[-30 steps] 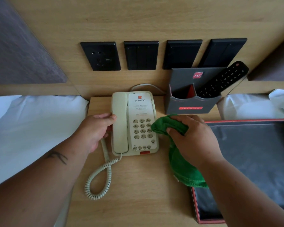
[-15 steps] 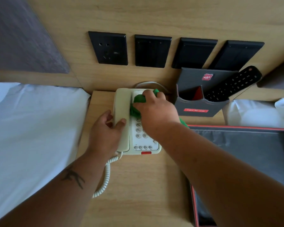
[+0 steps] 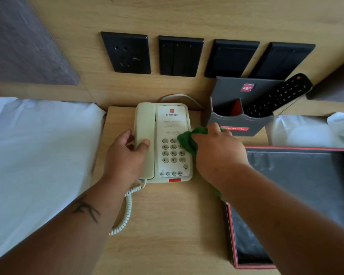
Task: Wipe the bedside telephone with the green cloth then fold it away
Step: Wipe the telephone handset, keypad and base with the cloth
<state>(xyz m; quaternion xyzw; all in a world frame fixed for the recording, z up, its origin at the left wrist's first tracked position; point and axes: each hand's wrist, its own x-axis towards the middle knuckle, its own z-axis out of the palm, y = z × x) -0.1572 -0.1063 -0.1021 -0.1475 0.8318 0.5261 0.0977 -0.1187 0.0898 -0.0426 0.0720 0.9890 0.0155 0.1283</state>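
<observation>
From the head camera: my right hand (image 3: 216, 153) is bunched tight around the cloth (image 3: 187, 141), pressing a green wad onto the right side of the keypad (image 3: 173, 150). My left hand (image 3: 125, 157) rests on the handset (image 3: 145, 139), thumb on top and fingers curled round its left edge, pinning it in its cradle. The phone (image 3: 173, 124) sits on the nightstand (image 3: 163, 215), back against the wall.

The risks, as I judge them: if I lean too hard I may mash a key, and if my left hand lifts, the handset could pop off the hook. A loose tail of cloth hangs under my right wrist; it could snag the coiled cord (image 3: 127, 211) or drag across the tray (image 3: 234, 235).

Around it: the grey holder (image 3: 236, 120) stands just beside the phone's right edge, with the remote (image 3: 276, 96) leaning in it, so a wide stroke to the right would likely knock it. The tray sits close on the right, leaving little room for my forearm. White bedding (image 3: 38, 155) lies left of the nightstand, and four black wall plates (image 3: 181, 55) sit above, well clear.
</observation>
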